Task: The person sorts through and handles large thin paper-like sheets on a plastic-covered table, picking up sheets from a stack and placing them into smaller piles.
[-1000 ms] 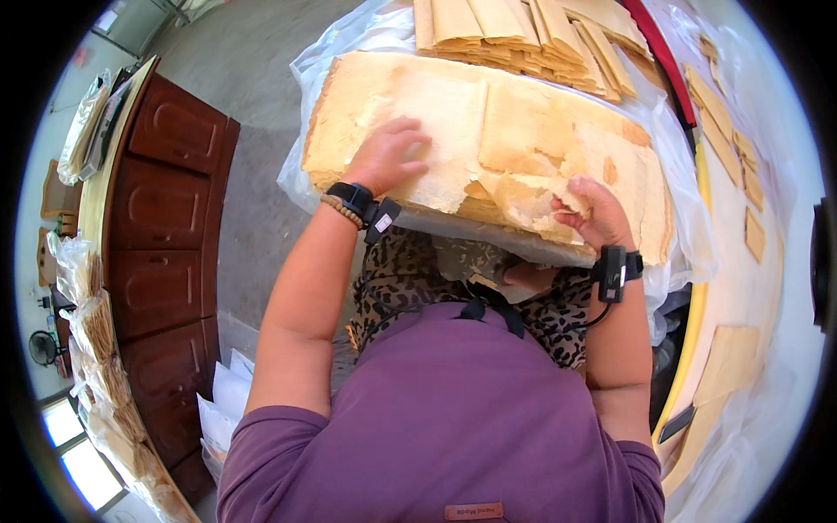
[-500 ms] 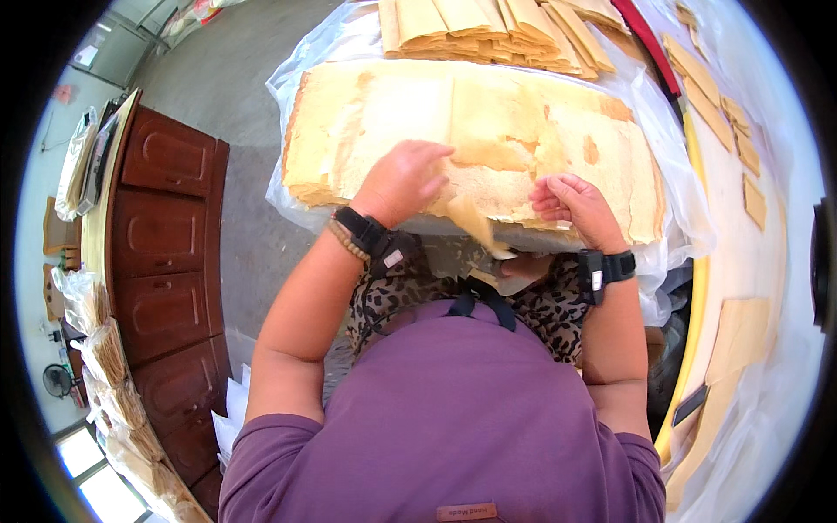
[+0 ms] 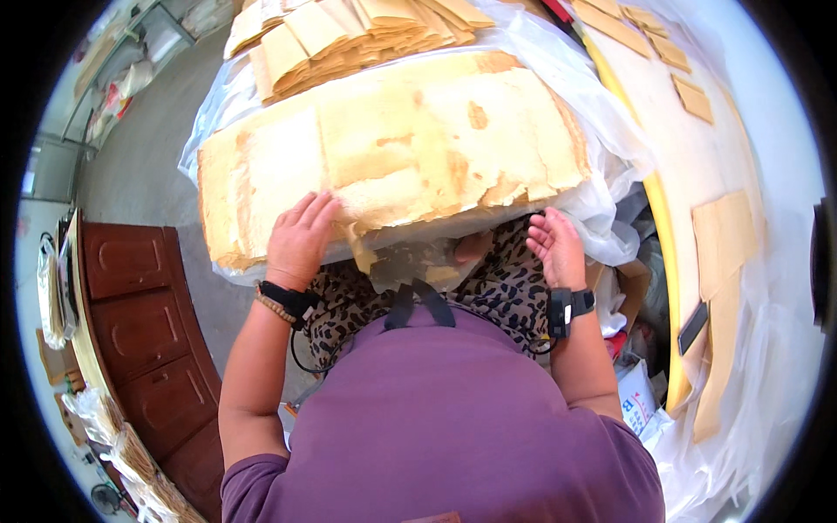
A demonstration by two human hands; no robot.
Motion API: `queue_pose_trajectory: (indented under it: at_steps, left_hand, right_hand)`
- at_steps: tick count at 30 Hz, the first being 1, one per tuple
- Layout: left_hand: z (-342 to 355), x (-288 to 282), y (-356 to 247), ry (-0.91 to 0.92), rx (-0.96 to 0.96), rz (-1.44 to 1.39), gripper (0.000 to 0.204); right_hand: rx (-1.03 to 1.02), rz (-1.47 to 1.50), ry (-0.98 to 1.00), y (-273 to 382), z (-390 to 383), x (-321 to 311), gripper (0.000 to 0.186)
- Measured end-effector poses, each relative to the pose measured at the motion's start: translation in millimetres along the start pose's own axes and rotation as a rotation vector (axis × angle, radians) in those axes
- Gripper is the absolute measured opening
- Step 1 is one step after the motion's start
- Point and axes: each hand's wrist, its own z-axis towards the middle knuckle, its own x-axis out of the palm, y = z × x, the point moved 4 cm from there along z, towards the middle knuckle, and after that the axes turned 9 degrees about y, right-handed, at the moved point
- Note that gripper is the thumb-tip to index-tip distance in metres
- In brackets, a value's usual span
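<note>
A thick stack of thin, pale-yellow veneer sheets (image 3: 410, 148) lies on clear plastic in front of me. My left hand (image 3: 299, 237) rests flat on the near left part of the top sheet, fingers spread. At the stack's near right edge my right hand (image 3: 554, 247) is raised with its fingers apart, holding nothing. Both wrists carry black bands. A torn strip of sheet (image 3: 359, 253) hangs over the near edge between my hands.
More stacks of folded veneer (image 3: 349, 35) lie beyond. A white table with small veneer pieces (image 3: 724, 235) stands to the right. A dark wooden cabinet (image 3: 139, 322) stands on the left, on a grey floor. Plastic sheeting (image 3: 602, 200) drapes down at the right.
My hands have slid back toward the near edge of the stack. The right hand has come off the sheet and now hovers open beside the edge. The view has shifted left.
</note>
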Motion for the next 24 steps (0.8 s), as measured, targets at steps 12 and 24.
queue_pose_trajectory:
  at_steps: [12,24]
  left_hand:
    - [10,-32,8,0.142,0.001,-0.266,0.057]
    - [-32,-11,43,0.208,-0.214,0.028,0.068]
  right_hand:
    - [-0.03,0.347,0.121,10,35,-22,0.029]
    - [-0.037,0.012,0.043,33,54,-3,0.024]
